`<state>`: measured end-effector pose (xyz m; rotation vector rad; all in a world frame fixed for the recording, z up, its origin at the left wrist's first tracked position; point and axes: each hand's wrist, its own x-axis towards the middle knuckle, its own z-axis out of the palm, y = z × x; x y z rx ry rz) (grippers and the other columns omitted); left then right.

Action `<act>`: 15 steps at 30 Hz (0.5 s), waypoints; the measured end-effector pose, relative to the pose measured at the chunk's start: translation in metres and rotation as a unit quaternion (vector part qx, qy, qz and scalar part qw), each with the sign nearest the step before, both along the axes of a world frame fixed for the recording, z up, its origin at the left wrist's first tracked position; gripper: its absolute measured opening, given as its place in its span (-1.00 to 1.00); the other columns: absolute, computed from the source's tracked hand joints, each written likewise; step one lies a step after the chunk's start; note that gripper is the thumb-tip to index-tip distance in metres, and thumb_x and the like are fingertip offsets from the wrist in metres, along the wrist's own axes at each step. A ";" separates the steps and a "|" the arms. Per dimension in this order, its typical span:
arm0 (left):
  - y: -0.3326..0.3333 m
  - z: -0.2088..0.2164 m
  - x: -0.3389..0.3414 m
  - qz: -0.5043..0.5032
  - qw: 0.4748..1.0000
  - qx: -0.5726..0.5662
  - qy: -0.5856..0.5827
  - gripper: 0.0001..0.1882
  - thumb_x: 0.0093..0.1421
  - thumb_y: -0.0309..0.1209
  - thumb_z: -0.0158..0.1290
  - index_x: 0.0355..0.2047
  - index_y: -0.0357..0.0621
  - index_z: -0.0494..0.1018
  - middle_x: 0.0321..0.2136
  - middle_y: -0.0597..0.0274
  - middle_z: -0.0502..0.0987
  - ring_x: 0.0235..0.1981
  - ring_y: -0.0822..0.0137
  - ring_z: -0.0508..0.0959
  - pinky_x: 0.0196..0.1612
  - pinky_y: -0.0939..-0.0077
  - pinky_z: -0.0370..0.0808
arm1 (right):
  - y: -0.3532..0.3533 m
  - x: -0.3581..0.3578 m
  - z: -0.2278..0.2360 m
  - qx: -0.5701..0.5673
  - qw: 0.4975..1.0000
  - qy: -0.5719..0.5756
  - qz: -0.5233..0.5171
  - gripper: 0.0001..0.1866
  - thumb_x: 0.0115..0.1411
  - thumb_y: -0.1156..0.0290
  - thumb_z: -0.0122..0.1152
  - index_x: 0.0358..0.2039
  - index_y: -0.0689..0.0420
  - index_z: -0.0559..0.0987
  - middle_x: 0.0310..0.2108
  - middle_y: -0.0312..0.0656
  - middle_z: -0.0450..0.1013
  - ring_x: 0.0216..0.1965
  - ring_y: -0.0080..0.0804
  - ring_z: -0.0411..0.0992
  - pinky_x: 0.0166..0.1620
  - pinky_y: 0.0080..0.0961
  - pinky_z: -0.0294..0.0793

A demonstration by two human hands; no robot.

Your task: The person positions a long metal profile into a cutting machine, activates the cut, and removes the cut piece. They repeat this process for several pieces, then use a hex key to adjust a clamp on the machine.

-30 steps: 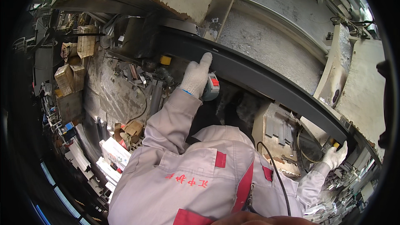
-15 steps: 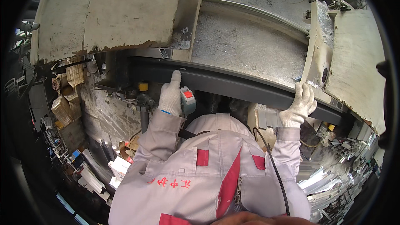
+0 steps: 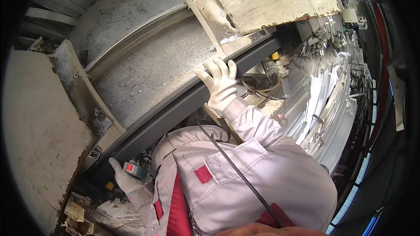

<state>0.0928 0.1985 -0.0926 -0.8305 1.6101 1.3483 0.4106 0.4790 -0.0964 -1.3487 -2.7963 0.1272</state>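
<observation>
1. So the dark grey bar (image 3: 175, 111) sits along the near edge of the chip-strewn machine bed (image 3: 164, 57), long axis on a diagonal: one end points lower left, the other upper right.
2. Right hand (image 3: 218, 81) is spread wide, fingers laid up across the bar, somewhere past its middle toward the upper-right end.
3. Left hand (image 3: 126, 177) is down by the lower-left end, thumb sticking up at the bar, the rest wrapped around a tape measure (image 3: 137, 171). Can't really see those lower fingers tbh.
4. Tape measure's a grey-green one with a red button, just below the bar.
5. Further out, cream panels flank the bed, left (image 3: 39, 135) and right (image 3: 271, 0), plus a pile of pale metal strips (image 3: 321, 91) off to the right.
</observation>
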 end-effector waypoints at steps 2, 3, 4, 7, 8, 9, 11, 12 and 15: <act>-0.006 -0.001 -0.006 -0.011 0.999 -0.046 -0.026 -0.23 0.40 0.43 0.08 -0.05 -0.12 0.61 -0.43 0.22 0.62 -0.49 0.26 0.62 -0.42 0.28 0.66 | -0.001 -0.001 -0.001 0.000 1.000 -0.022 -0.007 0.05 -0.18 0.36 0.52 0.44 -0.35 0.42 0.40 -0.19 0.23 0.52 0.03 0.05 0.46 0.47 -0.03; -0.009 -0.004 -0.008 -0.027 0.999 -0.021 -0.038 -0.23 0.40 0.43 0.07 -0.05 -0.12 0.61 -0.41 0.22 0.63 -0.47 0.26 0.63 -0.41 0.29 0.66 | 0.000 -0.002 -0.002 -0.005 0.999 -0.030 -0.011 0.05 -0.17 0.35 0.52 0.44 -0.34 0.41 0.40 -0.19 0.22 0.52 0.03 0.05 0.47 0.47 -0.03; -0.012 -0.005 -0.010 -0.029 0.998 -0.025 -0.051 -0.22 0.40 0.44 0.07 -0.04 -0.13 0.61 -0.39 0.22 0.64 -0.45 0.26 0.63 -0.40 0.29 0.66 | 0.000 -0.002 -0.003 0.001 1.000 -0.025 -0.010 0.05 -0.17 0.35 0.53 0.44 -0.34 0.41 0.40 -0.19 0.22 0.52 0.03 0.05 0.47 0.48 -0.04; -0.016 -0.010 -0.010 -0.031 0.999 -0.013 -0.035 -0.21 0.42 0.43 0.04 -0.01 -0.15 0.61 -0.34 0.18 0.66 -0.40 0.24 0.64 -0.35 0.30 0.67 | 0.000 -0.001 -0.005 -0.004 1.000 -0.018 -0.011 0.04 -0.15 0.35 0.53 0.44 -0.35 0.41 0.41 -0.20 0.20 0.52 0.03 0.04 0.47 0.48 -0.04; -0.015 -0.010 -0.008 -0.026 0.999 -0.016 -0.019 -0.21 0.43 0.42 0.04 0.00 -0.16 0.61 -0.33 0.17 0.67 -0.40 0.24 0.64 -0.35 0.30 0.67 | 0.000 0.000 -0.005 -0.002 1.000 -0.014 -0.010 0.04 -0.14 0.35 0.53 0.44 -0.35 0.41 0.41 -0.20 0.20 0.52 0.03 0.04 0.47 0.48 -0.04; -0.012 -0.009 -0.006 -0.017 0.999 -0.027 -0.003 -0.21 0.43 0.42 0.04 0.00 -0.16 0.61 -0.32 0.16 0.67 -0.40 0.24 0.64 -0.35 0.30 0.68 | 0.000 0.000 -0.005 -0.001 1.000 -0.010 -0.008 0.03 -0.13 0.34 0.53 0.45 -0.35 0.41 0.41 -0.20 0.20 0.52 0.03 0.04 0.47 0.47 -0.05; -0.008 -0.002 -0.001 -0.037 0.998 -0.034 0.030 -0.18 0.44 0.42 0.03 0.00 -0.22 0.60 -0.30 0.12 0.68 -0.40 0.24 0.65 -0.35 0.31 0.68 | 0.000 0.000 -0.005 -0.003 1.000 -0.020 -0.010 0.01 -0.12 0.34 0.52 0.44 -0.34 0.42 0.41 -0.20 0.20 0.52 0.02 0.03 0.48 0.46 -0.05; -0.005 0.002 0.001 -0.051 0.996 -0.044 0.054 -0.17 0.45 0.41 0.03 0.00 -0.25 0.60 -0.30 0.10 0.68 -0.40 0.24 0.65 -0.34 0.31 0.68 | 0.000 0.000 -0.005 0.001 1.000 -0.017 -0.008 0.00 -0.11 0.34 0.51 0.44 -0.34 0.43 0.40 -0.20 0.20 0.52 0.02 0.03 0.48 0.46 -0.05; 0.003 0.010 0.007 -0.064 0.995 -0.054 0.061 -0.13 0.46 0.41 0.01 -0.03 -0.35 0.59 -0.32 0.06 0.68 -0.44 0.25 0.64 -0.38 0.33 0.66 | -0.001 0.000 -0.005 0.004 1.000 -0.023 -0.005 -0.03 -0.08 0.33 0.51 0.44 -0.33 0.45 0.40 -0.20 0.21 0.52 0.02 0.03 0.49 0.45 -0.06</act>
